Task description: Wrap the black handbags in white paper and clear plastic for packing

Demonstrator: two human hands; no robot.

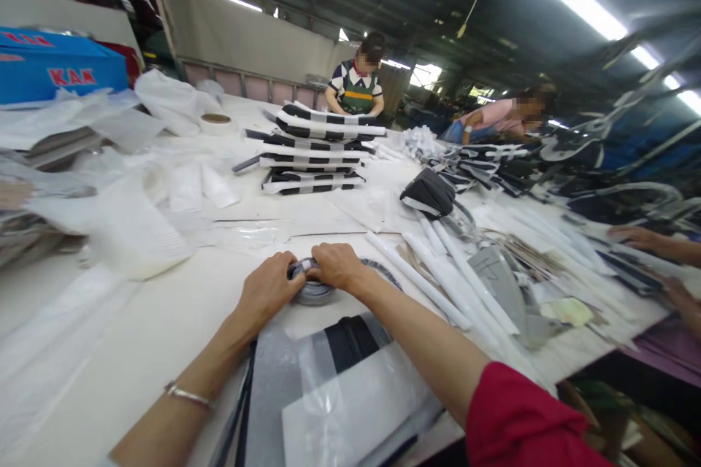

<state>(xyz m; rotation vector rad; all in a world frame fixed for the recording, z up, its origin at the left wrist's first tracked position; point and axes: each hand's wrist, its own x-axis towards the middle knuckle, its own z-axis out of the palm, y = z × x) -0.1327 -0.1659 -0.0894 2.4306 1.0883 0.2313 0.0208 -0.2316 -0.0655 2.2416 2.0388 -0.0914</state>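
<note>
A small coil [314, 296] of dark grey, shiny strap-like material lies on the white table [219, 292]. My left hand [269, 282] grips its left side, fingers curled over the rim and thumb at the inner edge. From the upper right, my right hand [338, 265] closes on its top. The fingertips are partly hidden. Closer to me is a flat grey piece [271, 372] with a black section [350, 343], partly under clear plastic and a white sheet [350, 408]. A curved dark strip [383, 271] shows behind my right wrist.
Behind the coil stands a stack of black-and-white bundles [312, 160]. White rolled tubes [454, 270] and a black pouch-like piece [428, 193] lie to the right; white wrapping [136, 219] is heaped left. Another person's hands [640, 239] are at the right edge; two people work farther back.
</note>
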